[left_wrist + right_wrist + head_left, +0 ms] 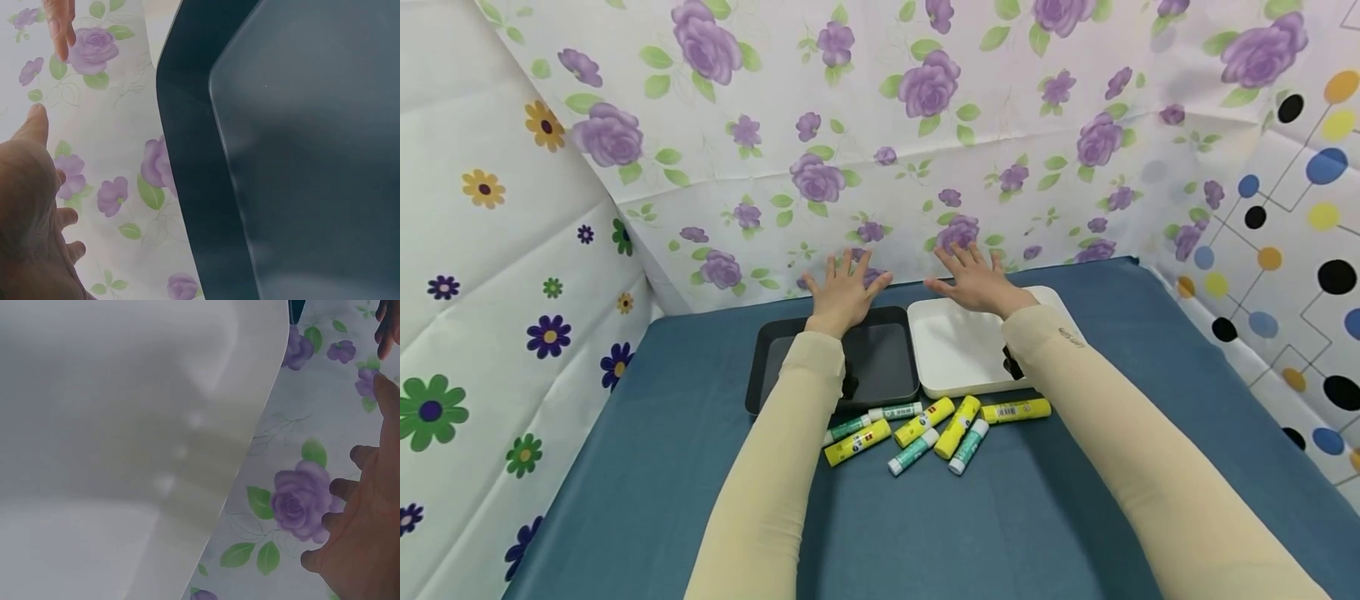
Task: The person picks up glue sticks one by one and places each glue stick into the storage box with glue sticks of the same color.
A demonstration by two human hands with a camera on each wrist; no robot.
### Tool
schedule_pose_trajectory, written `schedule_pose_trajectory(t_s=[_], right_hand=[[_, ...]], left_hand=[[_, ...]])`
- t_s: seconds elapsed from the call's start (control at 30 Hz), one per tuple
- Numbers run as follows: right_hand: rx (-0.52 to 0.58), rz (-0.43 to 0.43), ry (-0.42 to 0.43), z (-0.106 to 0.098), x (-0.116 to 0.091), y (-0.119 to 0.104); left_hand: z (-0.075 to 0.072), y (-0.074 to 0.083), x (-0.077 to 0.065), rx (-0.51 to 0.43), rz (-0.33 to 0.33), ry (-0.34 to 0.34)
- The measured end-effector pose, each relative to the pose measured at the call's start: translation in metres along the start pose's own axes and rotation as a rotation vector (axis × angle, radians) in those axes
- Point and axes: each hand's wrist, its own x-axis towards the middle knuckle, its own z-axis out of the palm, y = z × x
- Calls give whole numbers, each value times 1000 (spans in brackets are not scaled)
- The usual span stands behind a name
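Both hands spread flat, fingers straight, holding nothing: left hand (844,293) over the far rim of the dark tray (880,362), right hand (976,282) over the far rim of the white tray (958,350). Trays side by side, touching, backed close against the flowered backdrop (880,150). Heaped just in front of the trays, glue sticks (925,429), yellow and teal, smooth tubes. Wide bare blue worktop (647,467) on either side. Tray corners rounded, surfaces matte.
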Motion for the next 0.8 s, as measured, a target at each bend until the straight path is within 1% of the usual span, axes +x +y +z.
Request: schedule_pose_trajectory(t_s=[0.13,0.17,0.37,0.4,0.63,0.73,0.8], right_hand=[[4,-12,2,-2,-2,0],[6,-14,1,-2,-2,0],[26,-44,1,-4,-6,-2],[31,-49,1,-4,-7,-3],[48,-78,11,-3,-11,-4],[50,-102,7,0,-12,-2],[55,-118,8,1,-13,-1]], left_hand=[[-3,1,-4,-2,22,30],[-3,0,-3,-2,29,27],[-8,-1,-7,-33,66,29],[-9,0,-9,-37,67,33],[-7,-8,-4,-26,68,10],[-6,-11,-4,-37,74,15],[-7,-12,-6,-52,81,18]])
